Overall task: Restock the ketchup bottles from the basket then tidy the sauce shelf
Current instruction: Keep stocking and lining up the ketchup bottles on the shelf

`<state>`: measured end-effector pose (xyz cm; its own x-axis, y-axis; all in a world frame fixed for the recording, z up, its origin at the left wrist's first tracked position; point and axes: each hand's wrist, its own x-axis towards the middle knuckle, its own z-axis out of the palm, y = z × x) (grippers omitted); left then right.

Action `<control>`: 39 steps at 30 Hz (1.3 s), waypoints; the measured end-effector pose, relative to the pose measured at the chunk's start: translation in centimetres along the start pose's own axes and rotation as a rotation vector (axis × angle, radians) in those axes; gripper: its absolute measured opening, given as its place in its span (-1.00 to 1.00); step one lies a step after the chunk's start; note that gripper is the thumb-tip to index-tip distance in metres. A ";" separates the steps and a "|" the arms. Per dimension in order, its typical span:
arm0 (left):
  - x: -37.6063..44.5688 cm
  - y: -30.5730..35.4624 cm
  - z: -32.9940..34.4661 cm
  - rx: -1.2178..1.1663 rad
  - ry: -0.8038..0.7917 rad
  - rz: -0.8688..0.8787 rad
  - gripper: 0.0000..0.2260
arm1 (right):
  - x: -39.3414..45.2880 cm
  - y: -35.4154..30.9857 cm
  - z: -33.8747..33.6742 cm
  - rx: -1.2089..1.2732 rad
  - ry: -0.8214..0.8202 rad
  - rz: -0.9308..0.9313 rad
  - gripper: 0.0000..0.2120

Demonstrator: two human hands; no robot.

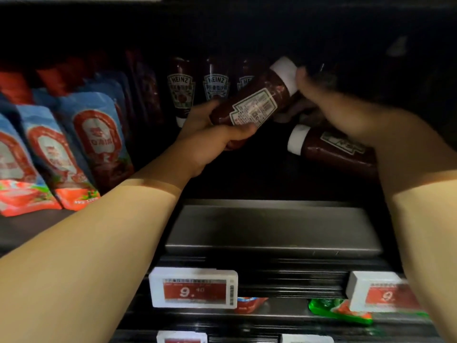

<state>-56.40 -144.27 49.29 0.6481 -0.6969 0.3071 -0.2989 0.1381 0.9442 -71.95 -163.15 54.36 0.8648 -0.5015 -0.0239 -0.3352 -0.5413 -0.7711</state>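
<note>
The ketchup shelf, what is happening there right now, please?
A person is restocking a dark store shelf. The left hand grips a tilted ketchup bottle around its body, white cap pointing up and right. The right hand reaches to the cap end; its fingers are blurred, so the grip is unclear. Another bottle lies on its side under the right arm. Upright Heinz bottles stand behind, and sauce pouches fill the left side.
</note>
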 end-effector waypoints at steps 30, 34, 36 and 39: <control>0.7 1.3 1.0 0.075 0.176 0.062 -0.48 | 4.2 1.8 -0.9 0.111 -0.116 -0.218 -0.24; 2.6 3.1 1.9 0.155 0.185 0.117 -0.60 | 4.0 1.8 0.2 0.007 -0.108 -0.236 -0.27; 3.8 3.7 2.5 0.198 0.199 0.169 -0.60 | 4.1 2.0 0.4 0.058 -0.058 -0.227 -0.44; 5.3 4.4 4.2 0.346 0.171 0.252 -0.46 | 4.3 2.9 0.3 0.098 -0.059 -0.221 -0.52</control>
<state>-57.24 -150.32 54.61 0.6229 -0.5417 0.5643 -0.6594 0.0246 0.7514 -69.07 -166.72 51.81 0.9342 -0.3370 0.1172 -0.1004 -0.5637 -0.8199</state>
